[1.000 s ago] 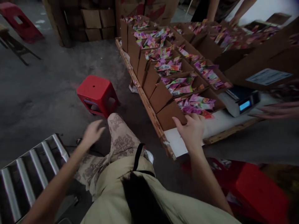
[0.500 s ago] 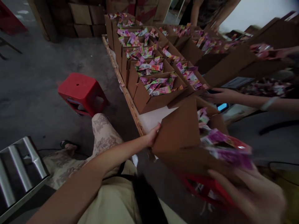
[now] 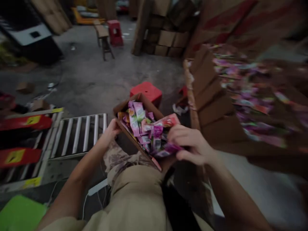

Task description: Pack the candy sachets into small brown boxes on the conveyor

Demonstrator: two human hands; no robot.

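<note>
A small open cardboard box full of pink and purple snack packets is tilted in front of my body, above my lap. My left hand grips its left end, with the fingers partly hidden behind the wall. At the opposite end, my right hand is curled around the box's edge and the packets heaped there. A red-pink packet sticks out beside its fingers. Some of the right-hand grip is hidden by the packets.
To the left stands a roller conveyor with red-and-yellow parts. A red stool is just beyond the box. On the right, a table edge borders rows of packet-filled boxes, blurred. A green surface is at lower left.
The box has been carried left, away from the table with the other boxes, and now lies before my body. My view has turned left, bringing the conveyor further in.
</note>
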